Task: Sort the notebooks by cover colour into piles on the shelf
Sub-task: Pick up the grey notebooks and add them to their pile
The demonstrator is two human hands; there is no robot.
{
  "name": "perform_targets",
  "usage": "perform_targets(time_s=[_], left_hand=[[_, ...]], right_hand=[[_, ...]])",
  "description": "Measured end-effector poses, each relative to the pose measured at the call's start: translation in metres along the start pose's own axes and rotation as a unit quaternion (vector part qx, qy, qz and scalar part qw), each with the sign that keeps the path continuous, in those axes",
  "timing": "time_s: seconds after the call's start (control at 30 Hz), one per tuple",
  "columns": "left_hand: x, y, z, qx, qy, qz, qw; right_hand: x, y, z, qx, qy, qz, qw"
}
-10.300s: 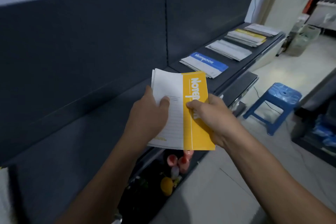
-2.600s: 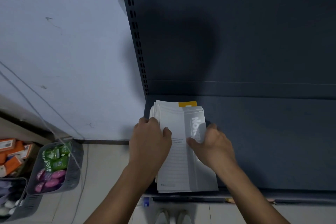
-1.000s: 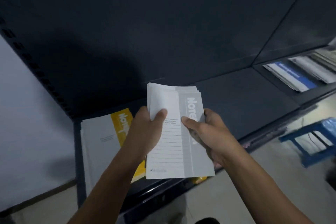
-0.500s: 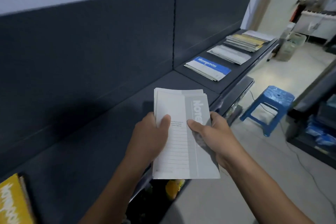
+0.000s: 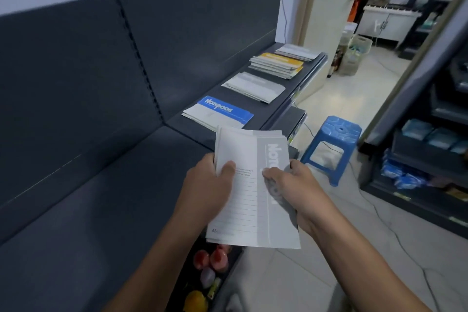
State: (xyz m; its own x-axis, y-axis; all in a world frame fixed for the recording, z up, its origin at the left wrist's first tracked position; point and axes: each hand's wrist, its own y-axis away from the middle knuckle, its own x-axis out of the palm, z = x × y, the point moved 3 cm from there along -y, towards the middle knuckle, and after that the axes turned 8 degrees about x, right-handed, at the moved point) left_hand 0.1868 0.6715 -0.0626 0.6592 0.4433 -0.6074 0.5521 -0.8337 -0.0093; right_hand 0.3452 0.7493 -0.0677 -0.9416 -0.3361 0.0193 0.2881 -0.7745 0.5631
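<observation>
Both hands hold a stack of notebooks (image 5: 253, 185) with a grey-striped cover on top, above the front edge of the dark shelf (image 5: 101, 210). My left hand (image 5: 207, 185) grips the stack's left side, thumb on the cover. My right hand (image 5: 291, 187) grips the right side, thumb on the grey stripe. Farther along the shelf lie separate piles: a blue-striped pile (image 5: 217, 113), a grey pile (image 5: 253, 86), a yellow-topped pile (image 5: 277, 64) and a pale pile (image 5: 297, 52) at the far end.
A blue plastic stool (image 5: 331, 144) stands on the tiled floor to the right of the shelf. Bottles and small goods (image 5: 210, 268) sit on a lower shelf under my hands. Dark shelving with blue packets (image 5: 415, 159) lines the right side.
My view has swung right from the shelf's left end, where a yellow-striped pile lay, toward the sorted piles. Both hands keep the same grip on the grey-topped stack.
</observation>
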Motion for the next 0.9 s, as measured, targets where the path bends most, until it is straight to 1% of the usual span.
perform_targets(time_s=[0.23,0.37,0.47,0.57,0.73,0.83,0.9], left_hand=[[0.052,-0.092,-0.025,0.004,0.026,0.045,0.999],[0.079,-0.140,-0.044,0.023,0.009,0.055,0.998],[0.101,-0.171,-0.057,0.029,-0.011,0.060,0.998],[0.127,-0.199,-0.067,0.017,-0.019,0.071,0.997],[0.171,-0.250,-0.092,0.000,-0.028,0.075,0.997],[0.198,-0.276,-0.108,-0.024,-0.008,0.075,0.997],[0.211,-0.290,-0.120,-0.031,-0.013,0.075,0.997]], right_hand=[[-0.036,-0.074,0.045,0.002,-0.034,-0.032,0.999],[-0.055,-0.111,0.073,-0.020,-0.021,-0.043,0.999],[-0.072,-0.136,0.090,-0.014,-0.025,-0.041,0.999],[-0.090,-0.163,0.110,-0.005,-0.028,-0.022,0.999],[-0.129,-0.224,0.139,0.005,-0.025,-0.024,0.999],[-0.155,-0.260,0.156,0.012,-0.008,-0.016,1.000],[-0.170,-0.284,0.167,0.007,0.009,-0.004,1.000]])
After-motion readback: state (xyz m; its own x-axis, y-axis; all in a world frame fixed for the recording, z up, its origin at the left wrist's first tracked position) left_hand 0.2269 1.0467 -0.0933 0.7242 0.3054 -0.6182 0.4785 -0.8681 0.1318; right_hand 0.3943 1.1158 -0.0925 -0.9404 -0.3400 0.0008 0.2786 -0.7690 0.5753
